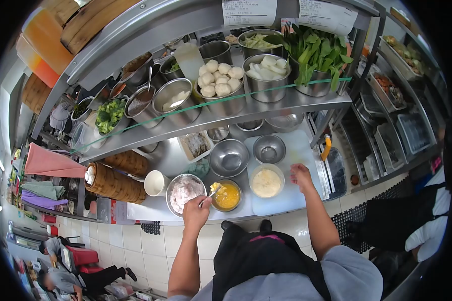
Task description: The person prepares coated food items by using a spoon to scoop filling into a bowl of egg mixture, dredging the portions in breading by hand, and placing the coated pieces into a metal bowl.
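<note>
My left hand (196, 214) is closed around the handle of a spoon (206, 198). The spoon's end, with a yellow-coated lump (216, 187) on it, is over a steel bowl of yellow liquid (228, 196) that looks like beaten egg. Just left stands a bowl of pale pinkish-white paste or powder (185, 191), partly hidden by that hand. Fingers apart and holding nothing, my right hand (301, 176) hovers over the light blue cutting board (291, 199). Nearest to it is a bowl of cream-coloured crumbs (266, 181).
Behind are two steel bowls (229, 157) and a tray with dark-flecked food (196, 145). A white cup (156, 183) and bamboo steamers (114, 183) stand left. Above runs a metal shelf (281, 111) holding white balls (219, 79) and leafy greens (319, 55). A co-worker (402, 215) is at right.
</note>
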`<state>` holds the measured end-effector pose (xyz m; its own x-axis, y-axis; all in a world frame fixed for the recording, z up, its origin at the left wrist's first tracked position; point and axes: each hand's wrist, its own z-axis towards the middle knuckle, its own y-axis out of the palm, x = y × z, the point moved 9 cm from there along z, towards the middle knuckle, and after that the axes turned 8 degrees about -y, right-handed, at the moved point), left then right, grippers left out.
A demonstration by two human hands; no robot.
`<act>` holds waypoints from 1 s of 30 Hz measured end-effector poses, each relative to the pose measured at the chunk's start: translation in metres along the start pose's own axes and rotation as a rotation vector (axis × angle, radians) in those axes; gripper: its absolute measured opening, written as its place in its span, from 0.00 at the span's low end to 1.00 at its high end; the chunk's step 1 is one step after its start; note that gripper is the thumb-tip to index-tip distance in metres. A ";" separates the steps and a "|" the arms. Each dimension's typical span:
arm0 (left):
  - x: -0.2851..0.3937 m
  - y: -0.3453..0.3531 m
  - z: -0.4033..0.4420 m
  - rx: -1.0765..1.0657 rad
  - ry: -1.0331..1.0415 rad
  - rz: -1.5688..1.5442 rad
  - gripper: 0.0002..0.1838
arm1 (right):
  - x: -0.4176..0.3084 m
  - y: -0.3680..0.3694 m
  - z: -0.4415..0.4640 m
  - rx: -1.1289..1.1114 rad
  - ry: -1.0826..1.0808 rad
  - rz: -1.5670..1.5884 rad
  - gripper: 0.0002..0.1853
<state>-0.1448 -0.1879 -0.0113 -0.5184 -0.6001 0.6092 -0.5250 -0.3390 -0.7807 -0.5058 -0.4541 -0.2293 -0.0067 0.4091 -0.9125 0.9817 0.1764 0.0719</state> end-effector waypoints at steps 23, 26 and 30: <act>0.001 -0.011 0.007 0.006 0.041 -0.082 0.13 | 0.013 -0.007 -0.005 0.047 0.052 0.071 0.06; 0.024 -0.033 0.000 0.045 0.088 -0.094 0.14 | 0.012 -0.012 -0.003 0.049 0.046 0.063 0.08; 0.017 -0.028 0.004 -0.004 0.053 -0.070 0.14 | 0.014 -0.014 -0.002 0.055 0.050 0.048 0.10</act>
<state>-0.1366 -0.1914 0.0207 -0.5151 -0.5356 0.6692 -0.5643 -0.3758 -0.7351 -0.5203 -0.4490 -0.2418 0.0327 0.4607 -0.8869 0.9901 0.1065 0.0918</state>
